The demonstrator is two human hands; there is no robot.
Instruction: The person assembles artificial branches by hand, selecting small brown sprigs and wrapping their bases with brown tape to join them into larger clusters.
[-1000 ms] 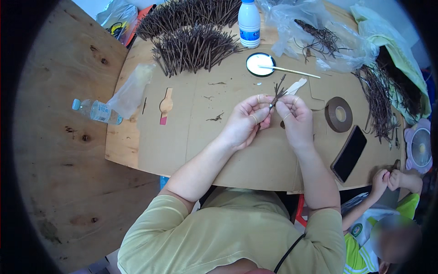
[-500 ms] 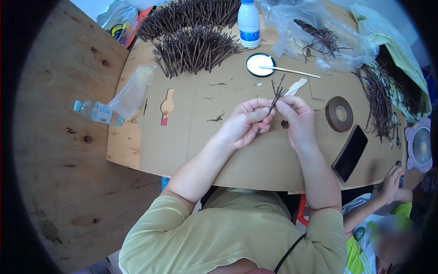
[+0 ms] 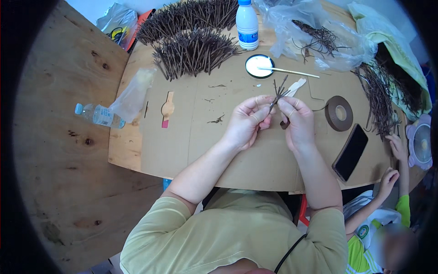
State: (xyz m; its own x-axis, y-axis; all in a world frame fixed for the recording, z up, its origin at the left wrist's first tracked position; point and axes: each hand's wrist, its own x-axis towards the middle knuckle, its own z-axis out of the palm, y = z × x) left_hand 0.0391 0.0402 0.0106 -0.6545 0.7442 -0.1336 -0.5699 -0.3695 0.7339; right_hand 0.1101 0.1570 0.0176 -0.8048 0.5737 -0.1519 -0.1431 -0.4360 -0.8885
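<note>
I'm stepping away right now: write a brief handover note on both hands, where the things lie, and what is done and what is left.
Left hand: pinching the small twig bundle at its lower end.
Right hand: gripping the same bundle; brown tape seems to trail from it to the tape roll.
Nearby on the cardboard: white glue dish with a stick across it, white bottle, large twig pile, loose twigs at right, black phone.
Done: a few twigs gathered in hand.
Left: the piles appear unbundled; I see no finished bundles.
</note>
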